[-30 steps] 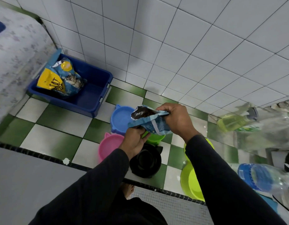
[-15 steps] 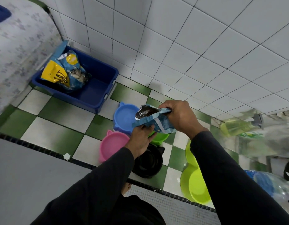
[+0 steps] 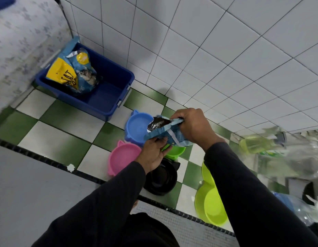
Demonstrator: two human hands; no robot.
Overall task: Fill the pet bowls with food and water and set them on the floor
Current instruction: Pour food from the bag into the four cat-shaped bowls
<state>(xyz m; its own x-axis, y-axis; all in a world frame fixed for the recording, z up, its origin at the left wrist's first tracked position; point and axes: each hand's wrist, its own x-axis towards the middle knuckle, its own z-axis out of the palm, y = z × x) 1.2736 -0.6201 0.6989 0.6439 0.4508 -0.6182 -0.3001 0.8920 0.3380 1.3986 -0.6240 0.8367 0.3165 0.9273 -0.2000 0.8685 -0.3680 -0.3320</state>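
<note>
Near the feet, black bowl on the green-and-white floor, double lime bowl to its right; pink bowl just left; left hand supports the small food pouch from below, fingers curled under it; right hand grips the pouch's open top edge; pouch held above green bowl, mouth tilted toward blue bowl; farther back, blue bin holding a big cat food bag against the tiled wall.
</note>
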